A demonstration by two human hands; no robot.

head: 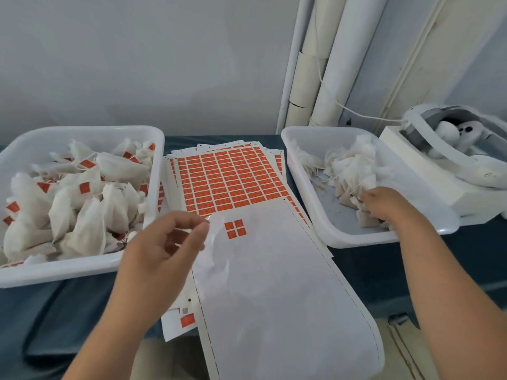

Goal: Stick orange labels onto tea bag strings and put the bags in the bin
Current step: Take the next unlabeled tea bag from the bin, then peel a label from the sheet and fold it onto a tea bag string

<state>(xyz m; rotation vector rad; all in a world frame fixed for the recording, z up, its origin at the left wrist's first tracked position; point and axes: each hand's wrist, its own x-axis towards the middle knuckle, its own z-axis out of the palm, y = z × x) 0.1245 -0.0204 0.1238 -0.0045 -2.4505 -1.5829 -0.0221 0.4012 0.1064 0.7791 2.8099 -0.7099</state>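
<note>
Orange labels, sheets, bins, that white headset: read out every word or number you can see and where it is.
Nothing can be read.
Orange labels: print too blurred.
Small code square on the bottom sheet: blurred.
Mark on the white headset: too small.

Blue table [367, 272]: bins [82, 272], label sheets [227, 176] (stacked)

A dark blue table cover [466, 259] spreads across the work surface. At the far right a white headset [450, 141] rests on a white box [428, 193], and a white cable [365, 115] runs from it towards several white pipes [329, 64] standing upright against the pale grey wall [137, 50]. Beige floor [428, 352] shows below the table's near edge.
</note>
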